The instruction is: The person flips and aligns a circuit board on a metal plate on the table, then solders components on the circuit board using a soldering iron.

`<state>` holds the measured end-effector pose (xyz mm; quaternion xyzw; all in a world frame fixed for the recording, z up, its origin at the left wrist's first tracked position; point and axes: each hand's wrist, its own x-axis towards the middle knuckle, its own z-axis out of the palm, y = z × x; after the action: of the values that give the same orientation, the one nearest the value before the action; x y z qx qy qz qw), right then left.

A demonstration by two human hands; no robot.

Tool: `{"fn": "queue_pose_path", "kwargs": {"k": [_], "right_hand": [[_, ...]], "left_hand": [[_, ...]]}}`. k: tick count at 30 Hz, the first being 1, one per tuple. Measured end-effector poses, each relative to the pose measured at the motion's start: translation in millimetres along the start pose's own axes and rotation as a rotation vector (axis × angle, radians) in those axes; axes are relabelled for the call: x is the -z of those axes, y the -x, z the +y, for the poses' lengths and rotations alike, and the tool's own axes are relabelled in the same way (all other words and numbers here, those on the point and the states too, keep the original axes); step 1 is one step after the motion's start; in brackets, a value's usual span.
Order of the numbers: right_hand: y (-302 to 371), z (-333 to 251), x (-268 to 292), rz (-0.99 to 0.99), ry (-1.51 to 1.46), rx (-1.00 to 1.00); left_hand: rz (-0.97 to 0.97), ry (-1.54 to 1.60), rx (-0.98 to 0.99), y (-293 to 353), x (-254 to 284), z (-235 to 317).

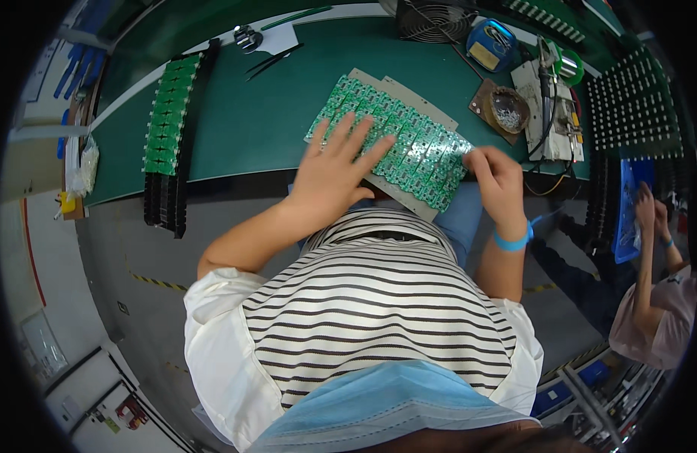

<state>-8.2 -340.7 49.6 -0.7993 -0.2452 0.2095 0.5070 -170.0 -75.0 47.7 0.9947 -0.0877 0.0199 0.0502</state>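
Observation:
A panel of joined green circuit boards (pixel 413 143) lies at a slant on a grey backing plate (pixel 409 100), partly over the front edge of the workbench. My left hand (pixel 333 170) is open, its fingers spread flat over the panel's left part and hiding some of the boards. At the panel's right corner my right hand (pixel 499 181) is closed in a pinch, with the fingertips at the edge. Whether something small is also between those fingers cannot be made out. A blue wrist strap (pixel 515 240) circles my right wrist.
A black rack of green boards (pixel 167 124) stands at left on the green bench (pixel 243 143). Tweezers (pixel 274 60) lie at the back. A brown dish (pixel 507 109), a blue container (pixel 490 45) and soldering gear (pixel 545 98) sit at right. A co-worker's hands (pixel 650 211) reach a blue tray (pixel 626 226).

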Motion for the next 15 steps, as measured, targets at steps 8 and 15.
{"fn": "queue_pose_path", "kwargs": {"k": [8,15], "right_hand": [[-54,24,-22,0.365,0.49,0.4],[-62,23,-20,0.252,0.58,0.25]], "left_hand": [[0.394,0.175,0.682,46,-23,-48],[0.364,0.348,0.734,37,-25,-69]]}}
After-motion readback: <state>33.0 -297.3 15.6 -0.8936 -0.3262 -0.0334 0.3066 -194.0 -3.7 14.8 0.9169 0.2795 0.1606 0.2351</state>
